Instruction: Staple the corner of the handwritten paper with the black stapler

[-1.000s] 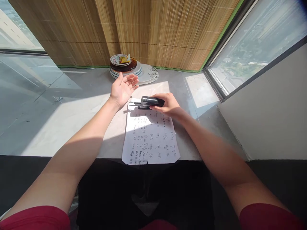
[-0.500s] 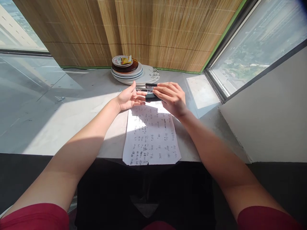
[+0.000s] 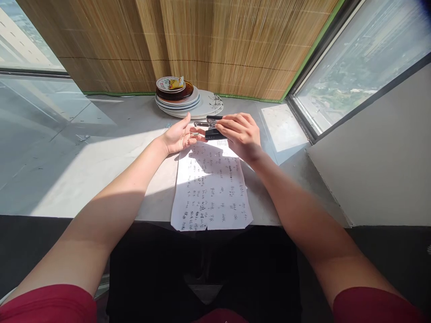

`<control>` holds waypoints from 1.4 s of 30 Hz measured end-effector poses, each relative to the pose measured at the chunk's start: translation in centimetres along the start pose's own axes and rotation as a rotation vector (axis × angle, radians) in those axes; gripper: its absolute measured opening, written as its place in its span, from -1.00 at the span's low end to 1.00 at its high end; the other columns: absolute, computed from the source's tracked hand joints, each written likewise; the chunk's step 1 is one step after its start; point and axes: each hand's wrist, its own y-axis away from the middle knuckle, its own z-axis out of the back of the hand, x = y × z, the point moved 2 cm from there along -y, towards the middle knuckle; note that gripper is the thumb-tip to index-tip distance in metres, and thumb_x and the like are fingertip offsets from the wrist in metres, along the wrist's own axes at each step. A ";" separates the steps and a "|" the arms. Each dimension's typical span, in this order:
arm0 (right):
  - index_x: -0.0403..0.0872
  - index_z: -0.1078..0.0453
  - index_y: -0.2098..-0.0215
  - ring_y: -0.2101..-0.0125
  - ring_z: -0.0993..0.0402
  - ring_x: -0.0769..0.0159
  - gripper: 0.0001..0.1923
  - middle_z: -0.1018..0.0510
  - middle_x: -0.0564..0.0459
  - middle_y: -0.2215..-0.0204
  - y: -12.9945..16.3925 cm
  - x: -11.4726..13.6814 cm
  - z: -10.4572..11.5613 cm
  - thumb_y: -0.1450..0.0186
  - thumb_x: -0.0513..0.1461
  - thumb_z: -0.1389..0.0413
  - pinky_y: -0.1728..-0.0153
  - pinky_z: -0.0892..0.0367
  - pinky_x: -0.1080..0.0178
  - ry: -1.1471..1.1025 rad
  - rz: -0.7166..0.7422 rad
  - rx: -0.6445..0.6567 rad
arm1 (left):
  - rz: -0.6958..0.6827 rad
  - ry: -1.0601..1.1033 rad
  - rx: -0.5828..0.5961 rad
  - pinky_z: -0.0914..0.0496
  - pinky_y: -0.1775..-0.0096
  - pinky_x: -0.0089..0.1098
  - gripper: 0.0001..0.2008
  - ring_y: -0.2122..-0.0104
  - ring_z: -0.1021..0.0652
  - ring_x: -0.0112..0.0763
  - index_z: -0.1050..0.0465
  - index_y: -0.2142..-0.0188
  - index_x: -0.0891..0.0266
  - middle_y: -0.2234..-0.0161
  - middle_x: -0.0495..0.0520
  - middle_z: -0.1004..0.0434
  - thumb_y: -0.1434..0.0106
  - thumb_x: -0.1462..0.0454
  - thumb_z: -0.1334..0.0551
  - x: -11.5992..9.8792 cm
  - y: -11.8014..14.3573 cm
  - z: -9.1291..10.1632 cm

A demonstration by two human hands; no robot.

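One black stapler (image 3: 213, 134) (splayed, metal showing) | right hand (image 3: 243, 134): gripping it | left hand (image 3: 178, 136): half-curled, silvery sliver (image 3: 195, 133) resting

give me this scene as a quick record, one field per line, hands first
left hand: palm up, small silvery metal piece at its fingers
right hand: gripping an opened black stapler with a metal rail
surface: pale grey counter, white handwritten paper sheet at its front edge
back: stack of white and brown round plates, small yellow packet on top
behind plates: brown slatted blind with green edging
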 end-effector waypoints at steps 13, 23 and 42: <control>0.09 -0.62 -0.04 0.10 -0.56 0.05 -0.69 -0.66 0.01 0.17 0.8 -0.1 1.1 -0.35 -0.14 -0.21 0.06 -0.53 -0.06 -0.423 -0.357 -0.138 | -0.188 -0.051 -0.110 -0.68 -0.08 -0.19 -0.56 0.02 -0.76 -0.03 -0.59 -0.17 0.52 0.02 0.45 -0.73 -0.47 0.25 -0.17 -0.1 0.2 0.2; 0.00 -0.66 0.25 0.28 -0.51 0.23 -0.74 -0.62 0.09 0.33 0.6 2.2 -0.4 -0.12 -0.10 -0.46 0.23 -0.47 0.13 -1.133 -0.364 0.358 | -0.355 -0.005 -0.136 -0.52 -0.33 -0.25 -0.69 -0.20 -0.67 -0.16 -0.55 -0.15 0.48 -0.13 0.43 -0.67 -0.47 0.53 -0.20 -0.3 0.7 -0.7; 0.18 -0.59 -0.18 -0.12 -0.52 0.11 -0.55 -0.60 -0.01 -0.12 0.0 2.0 0.1 -0.52 0.17 -0.13 -0.09 -0.49 0.03 -0.859 -0.331 0.135 | -0.351 -0.310 -0.131 -0.46 0.49 -0.48 -0.60 0.52 -0.61 -0.49 -0.61 -0.10 0.21 0.12 0.23 -0.76 -0.44 0.01 -0.45 -0.4 1.3 -1.7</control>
